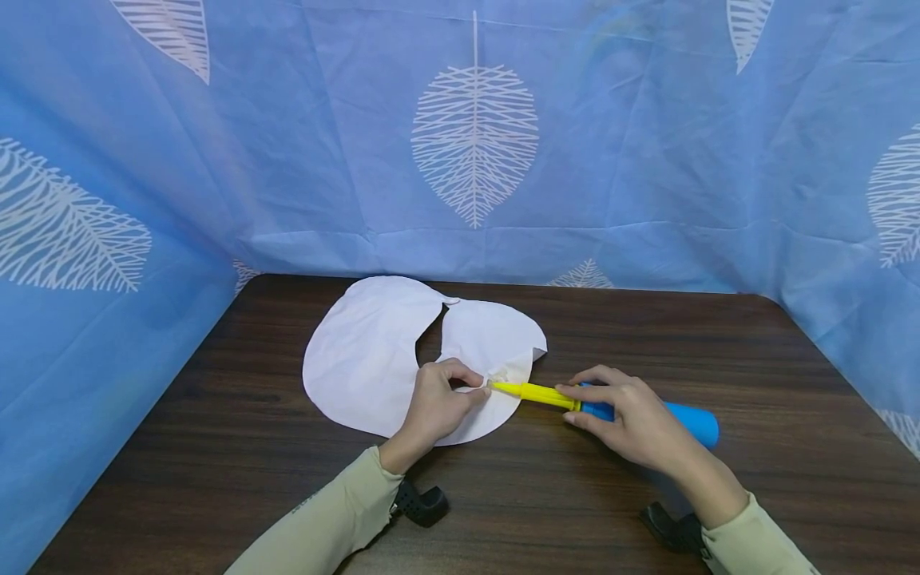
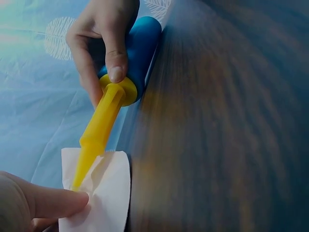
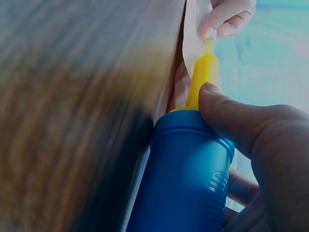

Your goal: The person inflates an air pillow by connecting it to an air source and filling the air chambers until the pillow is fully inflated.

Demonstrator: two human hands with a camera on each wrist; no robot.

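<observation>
A flat white U-shaped inflatable neck pillow (image 1: pixel 359 359) lies on the table, its curved ends meeting near the back. At its right part, my left hand (image 1: pixel 442 399) pinches a small spot by the tip of a yellow nozzle (image 1: pixel 535 393). The nozzle belongs to a blue hand air pump (image 1: pixel 693 423), which my right hand (image 1: pixel 632 415) grips around the front of its body. In the left wrist view the nozzle tip touches the pillow beside my left thumb (image 2: pixel 58 202). My fingers hide the valve, so I cannot tell whether the tip sits inside it.
The dark wooden table (image 1: pixel 216 463) has rounded back corners. Blue cloth with white leaf prints (image 1: pixel 474 144) hangs behind it and along both sides. A black wrist strap mount (image 1: pixel 422 505) sits under the left sleeve, with another one (image 1: pixel 672 527) at the right.
</observation>
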